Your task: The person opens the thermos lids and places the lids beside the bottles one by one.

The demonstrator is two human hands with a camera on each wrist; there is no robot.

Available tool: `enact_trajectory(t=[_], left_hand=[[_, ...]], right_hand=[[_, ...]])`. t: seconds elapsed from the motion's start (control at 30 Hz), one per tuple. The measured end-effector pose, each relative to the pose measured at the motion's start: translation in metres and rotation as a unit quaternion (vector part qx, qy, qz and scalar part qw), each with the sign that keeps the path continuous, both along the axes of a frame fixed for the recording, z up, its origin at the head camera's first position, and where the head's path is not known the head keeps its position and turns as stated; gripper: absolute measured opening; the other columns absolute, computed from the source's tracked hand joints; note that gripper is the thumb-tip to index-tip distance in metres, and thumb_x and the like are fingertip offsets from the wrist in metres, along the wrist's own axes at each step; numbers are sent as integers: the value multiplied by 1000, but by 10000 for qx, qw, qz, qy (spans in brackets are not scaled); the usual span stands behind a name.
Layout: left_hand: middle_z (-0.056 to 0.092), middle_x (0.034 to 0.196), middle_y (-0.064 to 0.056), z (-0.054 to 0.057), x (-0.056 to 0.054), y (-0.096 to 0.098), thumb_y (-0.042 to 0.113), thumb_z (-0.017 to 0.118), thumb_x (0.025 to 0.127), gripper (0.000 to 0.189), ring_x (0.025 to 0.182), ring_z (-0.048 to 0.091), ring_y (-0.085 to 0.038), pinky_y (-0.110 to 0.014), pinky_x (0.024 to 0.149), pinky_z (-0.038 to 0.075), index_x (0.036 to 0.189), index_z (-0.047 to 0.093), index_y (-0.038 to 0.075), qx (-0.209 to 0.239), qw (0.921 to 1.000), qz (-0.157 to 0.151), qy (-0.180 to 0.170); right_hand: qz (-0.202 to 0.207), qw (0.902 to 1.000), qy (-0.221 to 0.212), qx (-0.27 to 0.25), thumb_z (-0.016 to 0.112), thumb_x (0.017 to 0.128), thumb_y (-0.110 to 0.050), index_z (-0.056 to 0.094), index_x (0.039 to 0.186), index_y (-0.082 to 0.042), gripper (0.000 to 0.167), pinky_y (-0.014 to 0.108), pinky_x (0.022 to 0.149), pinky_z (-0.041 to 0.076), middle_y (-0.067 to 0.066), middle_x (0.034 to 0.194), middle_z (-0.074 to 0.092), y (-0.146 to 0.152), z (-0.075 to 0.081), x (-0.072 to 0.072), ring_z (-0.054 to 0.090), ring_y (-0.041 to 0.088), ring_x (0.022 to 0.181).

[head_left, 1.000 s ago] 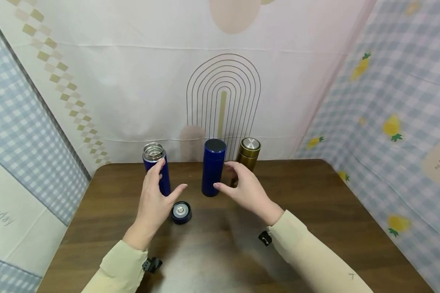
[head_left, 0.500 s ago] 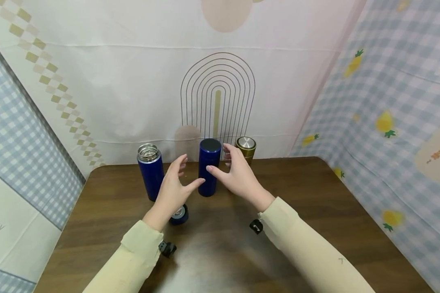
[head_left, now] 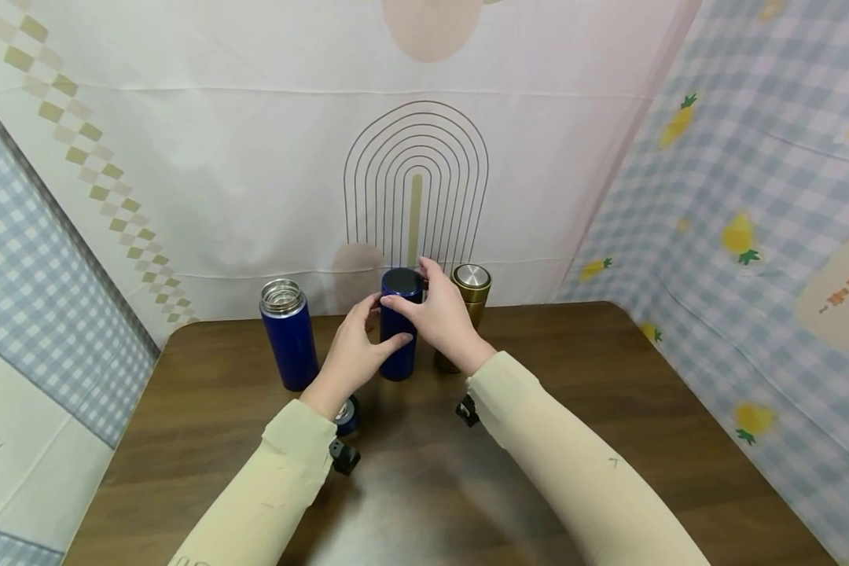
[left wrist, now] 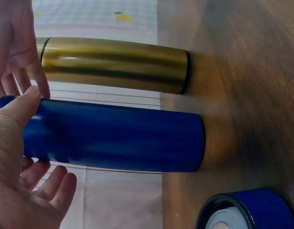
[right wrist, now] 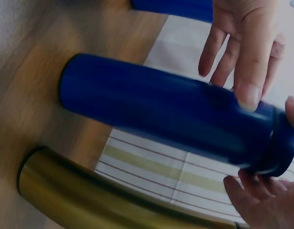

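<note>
In the head view a capped blue thermos (head_left: pixel 398 365) stands upright near the middle of the table. My left hand (head_left: pixel 354 350) grips its body, thumb across the front and fingers passing behind. Higher up, my right hand (head_left: pixel 442 314) holds the thermos's lid (right wrist: pixel 280 148) with thumb in front and fingertips behind. To the left stands a second blue thermos (head_left: pixel 292 350), its steel mouth uncovered. Its size matches a loose blue lid (head_left: pixel 348 415) lying inside-up on the wood, partly covered by my left wrist.
A gold thermos (head_left: pixel 472 295) with a silver-topped lid stands just right of the middle one, partly behind my right hand. Brown wooden table (head_left: pixel 538 487) extends to the front. A patterned cloth (head_left: pixel 255 173) hangs behind its far edge, with checked cloth (head_left: pixel 750 299) on the right.
My left hand has come right, from the uncovered thermos to the middle one's body. My right hand has moved up and left onto its lid. The view has shifted slightly.
</note>
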State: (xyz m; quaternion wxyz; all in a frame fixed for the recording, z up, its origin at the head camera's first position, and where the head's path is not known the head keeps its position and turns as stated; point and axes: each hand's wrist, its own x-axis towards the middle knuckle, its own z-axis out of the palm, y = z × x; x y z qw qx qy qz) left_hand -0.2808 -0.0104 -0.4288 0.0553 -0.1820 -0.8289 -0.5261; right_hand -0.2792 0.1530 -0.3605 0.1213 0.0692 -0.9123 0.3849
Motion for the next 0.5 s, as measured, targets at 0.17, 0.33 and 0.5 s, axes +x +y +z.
enact_trajectory(t=[0.17, 0.33, 0.5], left_hand=[[43, 140, -9, -2, -6, 6, 48, 74, 81, 83, 124, 49, -28, -45, 99, 43, 147, 36, 14, -117, 9997, -25, -198], [49, 136, -9, -7, -15, 10, 54, 71, 81, 82, 120, 52, -25, -46, 98, 43, 145, 38, 13, -263, 9986, -83, -441], [52, 135, -10, -11, -21, 12, 55, 69, 83, 78, 119, 55, -27, -48, 97, 45, 142, 39, 14, -214, 9975, -129, -660]], right_hand=[[16, 9999, 109, 3, 74, 81, -49, 45, 141, -7, 79, 36, 87, 50, 9, 127, 53, 5, -3, -6, 56, 21, 108], [165, 9996, 137, -180, 75, 81, -46, 52, 134, -8, 70, 33, 83, 51, 7, 121, 52, 4, -8, -8, 54, 17, 101], [151, 9994, 99, -287, 76, 80, -45, 51, 135, -8, 70, 33, 81, 51, 6, 121, 51, 3, -10, -9, 55, 15, 100]])
